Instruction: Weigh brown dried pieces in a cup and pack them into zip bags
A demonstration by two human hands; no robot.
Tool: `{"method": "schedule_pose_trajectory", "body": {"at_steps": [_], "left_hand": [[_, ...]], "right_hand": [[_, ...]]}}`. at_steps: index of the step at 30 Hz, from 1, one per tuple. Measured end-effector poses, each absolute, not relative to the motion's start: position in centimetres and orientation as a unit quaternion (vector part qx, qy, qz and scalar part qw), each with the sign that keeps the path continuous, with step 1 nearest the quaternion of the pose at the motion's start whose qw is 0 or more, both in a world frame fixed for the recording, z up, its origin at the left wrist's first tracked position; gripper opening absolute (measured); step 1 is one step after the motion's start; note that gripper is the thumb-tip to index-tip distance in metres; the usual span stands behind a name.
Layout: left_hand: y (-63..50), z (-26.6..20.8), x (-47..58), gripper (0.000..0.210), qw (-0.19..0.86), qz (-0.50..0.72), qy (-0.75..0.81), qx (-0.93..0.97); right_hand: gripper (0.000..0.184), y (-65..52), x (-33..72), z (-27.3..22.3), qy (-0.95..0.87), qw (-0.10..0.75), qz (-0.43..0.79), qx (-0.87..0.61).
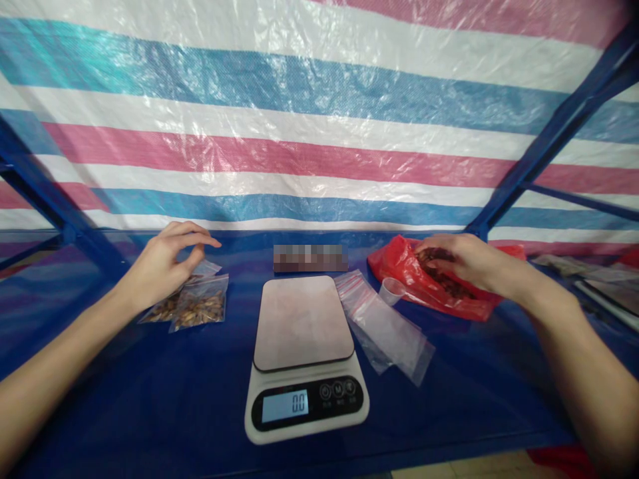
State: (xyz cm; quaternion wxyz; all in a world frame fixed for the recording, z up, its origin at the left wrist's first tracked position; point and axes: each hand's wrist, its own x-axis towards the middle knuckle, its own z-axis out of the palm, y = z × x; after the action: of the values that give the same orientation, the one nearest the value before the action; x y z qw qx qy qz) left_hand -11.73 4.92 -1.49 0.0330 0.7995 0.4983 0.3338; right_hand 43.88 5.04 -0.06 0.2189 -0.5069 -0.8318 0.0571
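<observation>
My left hand point(172, 263) hovers over small clear zip bags point(202, 303) filled with brownish dried pieces. Its fingers are apart, and nothing shows between them. On the other side, my right hand point(462, 263) reaches into an open red plastic bag point(394, 266), its fingers curled over dark reddish-brown dried pieces point(456, 287); the fingertips are partly hidden. Between the hands stands a white kitchen scale point(304, 322) with a bare platform, its lit display reading 0.0. Flat, unfilled zip bags point(389, 332) lie fanned beside the scale. A small white scoop point(392, 289) rests against the red bag.
A blurred-out block point(310, 259) sits behind the scale on the blue shelf point(150, 399). Blue metal posts point(536, 153) slant up at both sides, with a striped plastic sheet point(299, 153) hanging behind. More bags and another flat device point(609, 299) stand at far right.
</observation>
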Motion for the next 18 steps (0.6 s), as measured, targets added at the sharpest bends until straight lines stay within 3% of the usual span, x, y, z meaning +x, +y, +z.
{"method": "schedule_pose_trajectory", "body": {"at_steps": [10,18], "left_hand": [[5.3,-1.8,-11.9,0.021,0.034,0.328,0.496,0.803],[5.5,-1.9,-11.8,0.022,0.045,0.314,0.489,0.813]], "right_hand": [[0.024,4.5,42.9,1.4,-0.853,0.172,0.082,-0.485],[0.026,3.2,42.0,2.9,-0.823,0.261,0.005,-0.504]]}}
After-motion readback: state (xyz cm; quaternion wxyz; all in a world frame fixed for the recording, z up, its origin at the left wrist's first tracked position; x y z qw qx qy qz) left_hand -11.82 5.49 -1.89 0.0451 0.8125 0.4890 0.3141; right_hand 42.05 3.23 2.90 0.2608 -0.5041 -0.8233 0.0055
